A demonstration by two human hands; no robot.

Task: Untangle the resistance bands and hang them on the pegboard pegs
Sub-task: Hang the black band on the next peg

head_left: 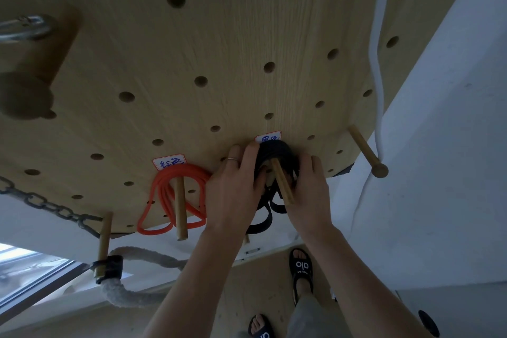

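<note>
A wooden pegboard (219, 49) fills the upper view. Several loops of orange resistance band (164, 195) hang on a wooden peg (180, 206) under a white handwritten label. To the right, black resistance bands (275, 153) are looped over another peg (282, 184) below a second label. My left hand (236, 186) grips the black bands on the peg's left side. On the right side my right hand (310, 192) holds the same bands, fingers curled round them. The bands' lower loops hang down between my wrists.
A bare peg (366, 151) sticks out at the right, near a white cord (377, 68). At the left hang a metal chain (52, 207), a thick rope (131, 293) on a low peg, and a carabiner (24, 29). My sandalled feet (300, 269) stand below.
</note>
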